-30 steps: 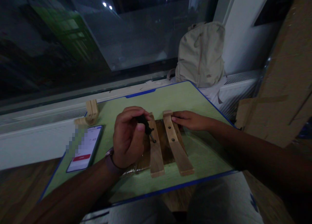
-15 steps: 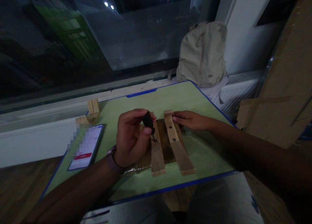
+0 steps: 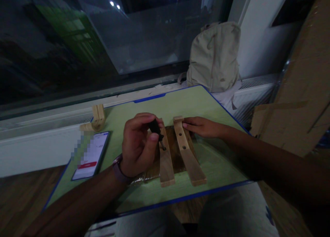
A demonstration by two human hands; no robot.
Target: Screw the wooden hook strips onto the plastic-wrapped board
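Two pale wooden strips lie side by side on a dark wooden board [image 3: 175,153] on the green table [image 3: 180,103]. My left hand [image 3: 136,146] is closed on a small black screwdriver [image 3: 156,129], whose tip rests on the left strip [image 3: 165,160]. My right hand [image 3: 203,126] lies beside the far end of the right strip [image 3: 187,154], fingers stretched flat and touching its edge. The right strip shows two dark holes.
A phone [image 3: 90,155] with a lit screen lies at the table's left. A small wooden piece [image 3: 95,119] stands at the far left corner. A beige backpack [image 3: 215,56] leans by the window on the sill. Cardboard [image 3: 296,92] stands at the right.
My left hand has twisted the screwdriver slightly on the left strip, its fingers shifting round the handle. My right hand and both strips have stayed put.
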